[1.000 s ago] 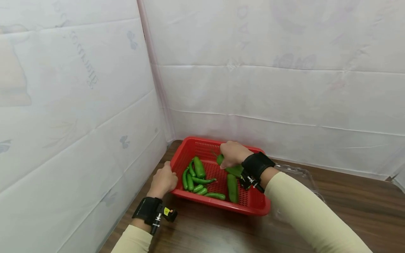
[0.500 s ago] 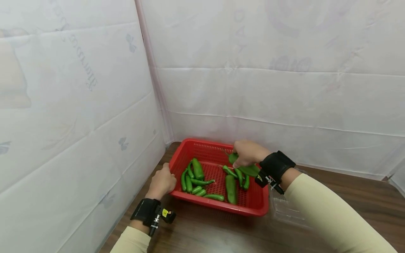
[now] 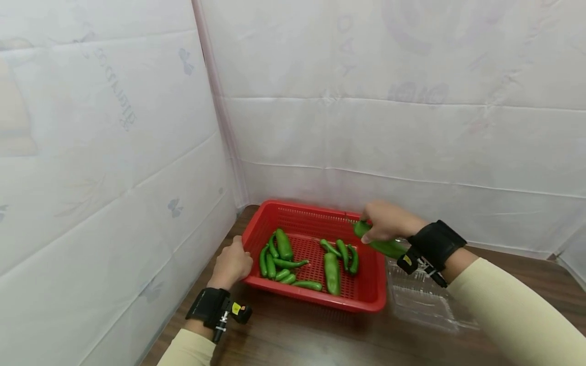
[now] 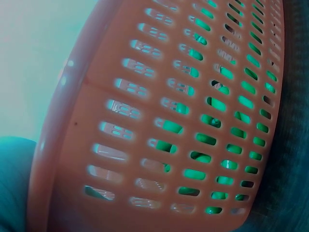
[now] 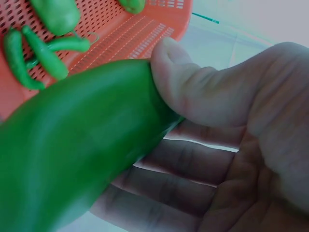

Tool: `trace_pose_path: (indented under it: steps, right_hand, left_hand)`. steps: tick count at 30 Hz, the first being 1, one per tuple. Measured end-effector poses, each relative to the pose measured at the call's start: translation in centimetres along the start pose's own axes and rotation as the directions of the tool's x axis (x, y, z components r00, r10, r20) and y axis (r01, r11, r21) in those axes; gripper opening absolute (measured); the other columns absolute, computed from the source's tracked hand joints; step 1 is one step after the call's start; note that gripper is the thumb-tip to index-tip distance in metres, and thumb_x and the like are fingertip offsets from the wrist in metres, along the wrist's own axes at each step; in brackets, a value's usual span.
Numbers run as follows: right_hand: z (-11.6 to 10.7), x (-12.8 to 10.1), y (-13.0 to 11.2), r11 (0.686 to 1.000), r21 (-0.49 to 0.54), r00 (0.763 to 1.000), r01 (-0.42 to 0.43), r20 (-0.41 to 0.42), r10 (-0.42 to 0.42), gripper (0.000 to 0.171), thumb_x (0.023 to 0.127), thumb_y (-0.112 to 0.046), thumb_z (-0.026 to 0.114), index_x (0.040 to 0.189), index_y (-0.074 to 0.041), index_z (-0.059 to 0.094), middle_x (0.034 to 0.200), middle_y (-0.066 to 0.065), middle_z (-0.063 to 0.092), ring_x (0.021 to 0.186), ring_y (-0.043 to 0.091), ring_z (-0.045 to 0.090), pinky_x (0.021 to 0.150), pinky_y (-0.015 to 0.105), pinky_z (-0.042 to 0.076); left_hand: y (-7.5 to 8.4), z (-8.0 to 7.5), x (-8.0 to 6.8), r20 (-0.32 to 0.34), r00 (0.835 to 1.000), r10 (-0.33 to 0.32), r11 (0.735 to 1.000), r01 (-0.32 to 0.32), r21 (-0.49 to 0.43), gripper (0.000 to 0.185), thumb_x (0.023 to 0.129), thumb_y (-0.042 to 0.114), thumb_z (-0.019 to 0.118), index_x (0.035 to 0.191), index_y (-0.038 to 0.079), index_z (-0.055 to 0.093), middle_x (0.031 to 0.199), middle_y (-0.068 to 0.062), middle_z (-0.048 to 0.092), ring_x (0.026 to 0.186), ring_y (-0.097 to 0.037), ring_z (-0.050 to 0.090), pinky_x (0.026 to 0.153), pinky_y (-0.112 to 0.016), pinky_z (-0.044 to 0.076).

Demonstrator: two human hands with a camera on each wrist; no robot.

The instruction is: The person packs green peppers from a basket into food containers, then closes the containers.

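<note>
My right hand [image 3: 386,221] grips a large green pepper [image 5: 91,130] near its stem end, thumb on one side and fingers beneath. It is over the right rim of the red plastic basket [image 3: 316,301], and the pepper's far end overlaps the clear plastic container [image 3: 423,300] in the head view. With my left hand [image 3: 232,262] I hold the basket's left rim. Inside the basket, small green chilies [image 3: 290,264] and a large pepper [image 3: 284,245] lie at the left. Another large pepper [image 3: 332,273] and a few slim chilies [image 3: 354,259] lie toward the right.
The basket and container stand on a dark wooden table [image 3: 302,340]. White printed sheeting rises at the back [image 3: 389,142] and along the left [image 3: 114,203]. The right forearm reaches across part of the container.
My right hand has carried the large pepper rightward, from over the basket's middle to its right rim. Chilies beneath it came into view. The left hand stays on the basket.
</note>
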State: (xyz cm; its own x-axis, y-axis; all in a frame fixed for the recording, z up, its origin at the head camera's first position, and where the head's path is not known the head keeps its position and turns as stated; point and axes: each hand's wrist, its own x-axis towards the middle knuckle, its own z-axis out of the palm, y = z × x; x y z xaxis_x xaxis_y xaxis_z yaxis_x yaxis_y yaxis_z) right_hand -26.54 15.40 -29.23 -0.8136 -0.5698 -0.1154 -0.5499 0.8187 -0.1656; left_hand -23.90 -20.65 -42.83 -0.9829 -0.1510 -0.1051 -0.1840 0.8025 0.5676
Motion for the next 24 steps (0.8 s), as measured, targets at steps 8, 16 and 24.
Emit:
trace_pose_path:
  steps: [8, 16, 24]
  right_hand:
    - [-0.3, -2.1, 1.8, 1.000, 0.027, 1.000, -0.011, -0.005, 0.012, 0.012, 0.087, -0.015, 0.082, 0.090, -0.007, 0.075, 0.086, 0.004, 0.071, 0.071, 0.014, 0.054, 0.072, 0.036, 0.046]
    - [-0.1, -3.6, 3.3, 0.999, 0.023, 0.999, -0.038, 0.002, 0.038, 0.013, 0.086, -0.016, 0.083, 0.091, -0.009, 0.073, 0.086, 0.001, 0.067, 0.073, 0.013, 0.054, 0.070, 0.036, 0.045]
    - [0.4, -5.0, 4.8, 0.997, 0.039, 0.997, -0.072, 0.005, 0.072, 0.028, 0.083, -0.015, 0.086, 0.104, 0.000, 0.075, 0.096, 0.011, 0.072, 0.082, 0.022, 0.065, 0.075, 0.042, 0.054]
  left_hand:
    - [-0.1, -0.4, 0.0, -0.011, 1.000, 0.014, 1.000, -0.014, -0.002, 0.049, 0.102, 0.013, 0.055, 0.145, -0.006, 0.041, 0.115, -0.028, 0.070, 0.088, -0.033, 0.069, 0.072, -0.044, 0.054]
    - [-0.1, -0.4, -0.1, 0.000, 1.000, 0.008, 1.000, -0.008, -0.005, 0.050, 0.103, 0.013, 0.054, 0.147, -0.006, 0.040, 0.114, -0.029, 0.069, 0.088, -0.033, 0.068, 0.071, -0.044, 0.054]
    - [-0.1, -0.5, -0.1, -0.004, 1.000, 0.007, 1.000, -0.007, -0.003, 0.050, 0.102, 0.013, 0.054, 0.146, -0.007, 0.040, 0.116, -0.030, 0.069, 0.090, -0.034, 0.069, 0.072, -0.045, 0.055]
